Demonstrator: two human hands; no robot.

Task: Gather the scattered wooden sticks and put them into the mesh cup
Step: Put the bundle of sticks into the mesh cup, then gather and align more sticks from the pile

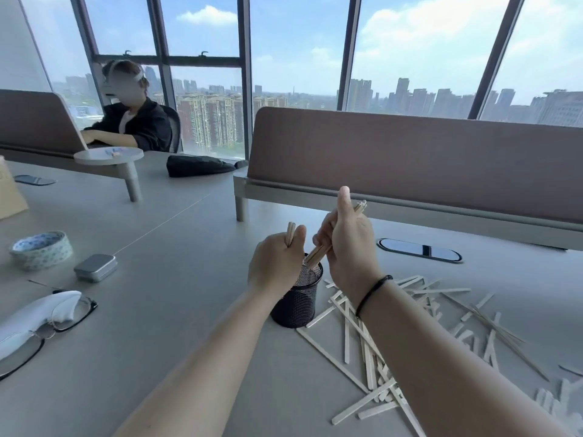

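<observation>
Wooden sticks (pixel 372 351) scattered flat on grey table (pixel 164 247), mostly at about 4 o'clock from mesh cup (pixel 298 302) — a loose crossing pile, partly hidden under right forearm, some pieces reaching toward frame's right edge. Nearest sticks almost touching base of cup.

Mesh cup black, upright, near middle of view, partly covered by left hand (pixel 277 261). Left hand closed in a fist around a small bundle of sticks (pixel 290 231), tips poking out above knuckles at 12 o'clock; fingers together, clamped on that bundle, fist just over cup's left rim.

Right hand (pixel 347 244) above cup at about 1 o'clock, thumb straight up, other fingers curled tight around a second, tilted bundle (pixel 318 255). Lower end of this bundle at cup's mouth; upper end showing past thumb at 1 o'clock. Whether it touches the mesh — cannot tell. Black band (pixel 373 294) on right wrist.

At 9 o'clock from cup: small metal tin (pixel 95 268), then roll of patterned tape (pixel 42 250) further left. At 8 o'clock, black-rimmed glasses (pixel 63 320) with white cloth (pixel 34 313) lying on them. At 2 o'clock, dark oval cable port (pixel 419 250) in table. Behind, brown desk divider (pixel 410 165); at 10 o'clock far off, another person (pixel 132 121) seated by window.
</observation>
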